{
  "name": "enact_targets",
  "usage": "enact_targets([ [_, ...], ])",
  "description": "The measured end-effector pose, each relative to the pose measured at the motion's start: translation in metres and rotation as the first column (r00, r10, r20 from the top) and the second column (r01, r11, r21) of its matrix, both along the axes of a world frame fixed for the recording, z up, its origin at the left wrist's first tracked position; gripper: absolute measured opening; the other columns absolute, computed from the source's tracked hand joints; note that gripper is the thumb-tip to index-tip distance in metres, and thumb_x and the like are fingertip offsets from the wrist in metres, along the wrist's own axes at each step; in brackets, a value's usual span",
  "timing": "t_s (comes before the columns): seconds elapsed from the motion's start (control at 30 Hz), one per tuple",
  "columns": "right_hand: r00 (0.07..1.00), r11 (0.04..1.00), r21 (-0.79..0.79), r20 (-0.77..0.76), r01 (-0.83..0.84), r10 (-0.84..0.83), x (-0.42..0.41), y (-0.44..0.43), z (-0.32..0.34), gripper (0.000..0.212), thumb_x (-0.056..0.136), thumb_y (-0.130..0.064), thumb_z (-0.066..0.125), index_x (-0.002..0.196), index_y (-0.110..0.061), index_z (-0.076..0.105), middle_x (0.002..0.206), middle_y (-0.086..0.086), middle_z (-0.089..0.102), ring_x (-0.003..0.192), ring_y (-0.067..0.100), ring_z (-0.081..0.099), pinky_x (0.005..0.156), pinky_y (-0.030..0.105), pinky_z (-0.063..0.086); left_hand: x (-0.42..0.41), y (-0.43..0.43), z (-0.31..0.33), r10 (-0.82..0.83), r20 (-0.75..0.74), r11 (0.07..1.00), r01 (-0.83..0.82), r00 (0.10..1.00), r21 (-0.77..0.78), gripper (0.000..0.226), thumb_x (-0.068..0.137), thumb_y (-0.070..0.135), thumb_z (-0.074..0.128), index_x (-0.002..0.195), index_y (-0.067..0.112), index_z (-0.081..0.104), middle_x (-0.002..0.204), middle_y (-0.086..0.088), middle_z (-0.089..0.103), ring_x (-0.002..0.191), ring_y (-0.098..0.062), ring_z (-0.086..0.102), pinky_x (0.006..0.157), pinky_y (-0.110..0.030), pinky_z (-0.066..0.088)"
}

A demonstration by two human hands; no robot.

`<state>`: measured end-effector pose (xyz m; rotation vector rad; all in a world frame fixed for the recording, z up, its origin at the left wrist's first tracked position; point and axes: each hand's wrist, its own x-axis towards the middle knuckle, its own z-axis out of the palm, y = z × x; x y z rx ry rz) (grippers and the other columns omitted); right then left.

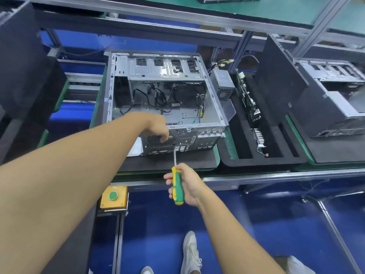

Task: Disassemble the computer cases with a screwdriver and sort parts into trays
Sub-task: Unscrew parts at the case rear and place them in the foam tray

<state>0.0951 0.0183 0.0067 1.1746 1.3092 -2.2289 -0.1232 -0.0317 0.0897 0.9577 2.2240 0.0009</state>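
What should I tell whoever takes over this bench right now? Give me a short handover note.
Left hand: grips the rear edge of the open computer case, fingers curled over the fan grille.
Right hand: holds the green and yellow screwdriver, its tip on the rear panel at a corner of the grille.
Done: side cover off, case mostly stripped. The power supply and circuit board sit in the black tray to the right.
Left: finish this rear screw, clear the cables still inside, and sort them. A second case waits at far right.
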Motion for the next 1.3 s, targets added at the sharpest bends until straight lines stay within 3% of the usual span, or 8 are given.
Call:
enact_targets([
  [0.33, 0.957, 0.87, -0.488, -0.212, 0.073, -0.199, 0.018, 0.01, -0.028, 0.028, 0.099, -0.042, 0.05, 0.091, -0.017, 0.058, 0.068, -0.002, 0.047, 0.046, 0.011, 0.042, 0.042, 0.025, 0.045, 0.004, -0.004, 0.001, 0.057, 0.067, 0.997, -0.061, 0.996, 0.054, 0.028, 0.067, 0.026, 0.071, 0.084, 0.004, 0.064, 0.08, -0.006, 0.058, 0.072, -0.025, 0.053, 0.065, -0.035, 0.039],
  [0.47, 0.989, 0.994, 0.06, -0.123, 0.091, -0.083, 0.012, -0.009, -0.014, 0.022, 0.103, -0.035, 0.046, 0.089, -0.019, 0.047, 0.069, 0.001, 0.045, 0.048, 0.016, 0.037, 0.044, 0.024, 0.032, 0.004, -0.004, 0.0, 0.069, 0.079, 0.996, -0.074, 0.995, 0.057, 0.025, 0.067, 0.024, 0.07, 0.082, 0.007, 0.061, 0.078, -0.005, 0.057, 0.069, -0.024, 0.052, 0.063, -0.033, 0.039],
  [0.6, 0.902, 0.256, 0.865, 0.406, -0.432, 0.148, 0.007, -0.027, -0.009, 0.021, 0.106, -0.042, 0.036, 0.104, -0.021, 0.038, 0.078, 0.0, 0.053, 0.068, 0.025, 0.049, 0.059, 0.034, 0.037, 0.003, -0.002, 0.0, 0.056, 0.088, 0.997, -0.061, 0.995, 0.053, 0.021, 0.07, 0.023, 0.07, 0.08, 0.01, 0.057, 0.077, -0.004, 0.053, 0.069, -0.023, 0.051, 0.064, -0.031, 0.039],
  [0.67, 0.911, 0.207, 0.89, 0.379, -0.407, 0.163, 0.009, -0.026, -0.013, 0.022, 0.105, -0.042, 0.036, 0.105, -0.021, 0.039, 0.077, -0.003, 0.05, 0.068, 0.025, 0.049, 0.059, 0.035, 0.039, 0.002, -0.002, -0.001, 0.052, 0.087, 0.997, -0.057, 0.995, 0.051, 0.022, 0.07, 0.024, 0.07, 0.082, 0.009, 0.058, 0.08, -0.005, 0.054, 0.071, -0.023, 0.052, 0.065, -0.032, 0.04],
  [0.8, 0.991, 0.991, 0.052, -0.057, 0.125, -0.122, 0.011, -0.002, -0.016, 0.036, 0.096, -0.036, 0.047, 0.1, -0.007, 0.066, 0.069, 0.004, 0.056, 0.049, 0.02, 0.044, 0.046, 0.028, 0.036, 0.001, -0.003, -0.001, 0.05, 0.086, 0.997, -0.055, 0.995, 0.046, 0.021, 0.068, 0.023, 0.07, 0.074, 0.01, 0.053, 0.073, -0.004, 0.051, 0.064, -0.023, 0.047, 0.061, -0.031, 0.035],
  [1.0, 0.926, 0.782, -0.608, -0.201, 0.139, -0.321, 0.021, 0.01, -0.021, 0.028, 0.094, -0.033, 0.055, 0.094, -0.005, 0.062, 0.062, 0.0, 0.044, 0.05, 0.014, 0.04, 0.042, 0.025, 0.039, 0.0, -0.001, -0.001, 0.033, 0.075, 0.998, -0.037, 0.997, 0.049, 0.02, 0.071, 0.022, 0.07, 0.074, 0.012, 0.054, 0.075, -0.003, 0.051, 0.065, -0.021, 0.048, 0.061, -0.029, 0.036],
  [1.17, 0.989, 0.978, 0.185, -0.127, 0.092, -0.069, 0.019, -0.008, -0.009, 0.027, 0.105, -0.035, 0.045, 0.087, -0.016, 0.05, 0.067, 0.003, 0.047, 0.05, 0.018, 0.043, 0.048, 0.028, 0.04, -0.001, -0.001, -0.003, 0.031, 0.076, 0.998, -0.035, 0.997, 0.052, 0.02, 0.072, 0.023, 0.07, 0.077, 0.011, 0.053, 0.077, -0.003, 0.051, 0.065, -0.02, 0.049, 0.06, -0.029, 0.036],
  [1.3, 0.901, 0.156, 0.891, 0.401, -0.426, 0.168, 0.017, -0.023, -0.006, 0.027, 0.104, -0.044, 0.038, 0.095, -0.02, 0.042, 0.077, -0.001, 0.05, 0.066, 0.025, 0.049, 0.056, 0.033, 0.032, 0.0, -0.001, -0.003, 0.029, 0.074, 0.997, -0.034, 0.997, 0.065, 0.02, 0.07, 0.023, 0.07, 0.072, 0.011, 0.054, 0.075, -0.003, 0.051, 0.066, -0.021, 0.049, 0.062, -0.031, 0.037],
])
